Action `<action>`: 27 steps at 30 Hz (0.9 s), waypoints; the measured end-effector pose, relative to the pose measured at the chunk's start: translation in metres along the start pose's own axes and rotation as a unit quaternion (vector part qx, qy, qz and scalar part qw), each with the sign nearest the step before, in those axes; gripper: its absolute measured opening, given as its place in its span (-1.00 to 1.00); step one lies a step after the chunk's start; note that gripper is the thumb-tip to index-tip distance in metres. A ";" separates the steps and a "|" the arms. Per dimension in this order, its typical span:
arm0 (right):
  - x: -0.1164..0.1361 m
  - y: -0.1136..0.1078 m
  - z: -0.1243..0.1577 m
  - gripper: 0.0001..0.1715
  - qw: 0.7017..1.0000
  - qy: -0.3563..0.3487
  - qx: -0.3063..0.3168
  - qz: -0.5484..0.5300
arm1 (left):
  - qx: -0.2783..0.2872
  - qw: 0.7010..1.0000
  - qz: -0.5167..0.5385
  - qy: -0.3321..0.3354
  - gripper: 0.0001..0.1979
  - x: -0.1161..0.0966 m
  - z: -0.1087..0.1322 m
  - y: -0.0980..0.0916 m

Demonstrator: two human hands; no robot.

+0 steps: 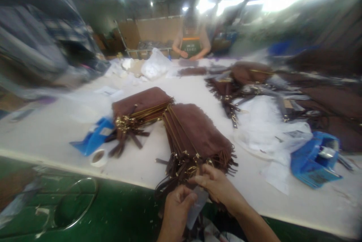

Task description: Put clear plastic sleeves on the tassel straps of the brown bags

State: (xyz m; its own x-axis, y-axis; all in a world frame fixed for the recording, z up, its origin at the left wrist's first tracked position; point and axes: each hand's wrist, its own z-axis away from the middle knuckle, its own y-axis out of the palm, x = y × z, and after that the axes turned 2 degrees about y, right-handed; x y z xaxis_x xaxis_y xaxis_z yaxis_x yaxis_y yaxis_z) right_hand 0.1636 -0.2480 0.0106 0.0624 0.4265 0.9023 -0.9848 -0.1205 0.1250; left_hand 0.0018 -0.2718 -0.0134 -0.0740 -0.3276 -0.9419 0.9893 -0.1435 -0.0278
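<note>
At the table's near edge, my left hand point(177, 206) pinches a small translucent plastic piece point(196, 206) between thumb and fingers. Just right of it, my right hand point(219, 185) is closed, its fingertips on what looks like a brown strap with gold hardware point(192, 169). What lies under those fingertips is partly hidden. Directly beyond both hands is a stack of brown fringed bags point(202, 125), its straps and gold clasps turned toward me. A second stack of brown bags point(144, 100) lies farther left, with straps hanging out on the near side.
Left on the white table point(51, 136) are a blue box point(97, 136) and a tape roll point(98, 158). White plastic bags point(263, 125), another blue box point(313, 159) and more brown bags point(251, 72) occupy the right. A person point(192, 42) stands across the table. A metal frame point(94, 193) is lower left.
</note>
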 end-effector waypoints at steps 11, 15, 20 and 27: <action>0.005 -0.020 0.003 -0.70 0.989 -0.086 -0.004 0.120 | -0.032 0.990 0.133 -0.032 -0.68 0.022 -0.010 0.025; -0.001 -0.026 0.016 -0.68 0.986 -0.079 -0.059 0.137 | -0.046 0.986 0.152 -0.043 -0.65 0.027 -0.013 0.028; -0.025 -0.025 0.028 -0.59 0.988 -0.010 -0.087 0.130 | -0.036 0.979 0.195 -0.051 -0.64 0.029 -0.012 0.028; -0.046 -0.019 0.020 -0.50 0.994 0.009 -0.088 0.062 | -0.028 0.983 0.181 -0.016 -0.65 0.035 -0.014 0.029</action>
State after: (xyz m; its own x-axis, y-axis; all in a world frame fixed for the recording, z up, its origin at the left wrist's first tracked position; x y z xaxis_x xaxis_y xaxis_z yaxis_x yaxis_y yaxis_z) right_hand 0.1823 -0.2834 -0.0251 -0.0623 0.4336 0.8990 -0.9980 -0.0158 -0.0615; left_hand 0.0300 -0.2743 -0.0520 0.2819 -0.3781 -0.8818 0.9565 0.0392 0.2890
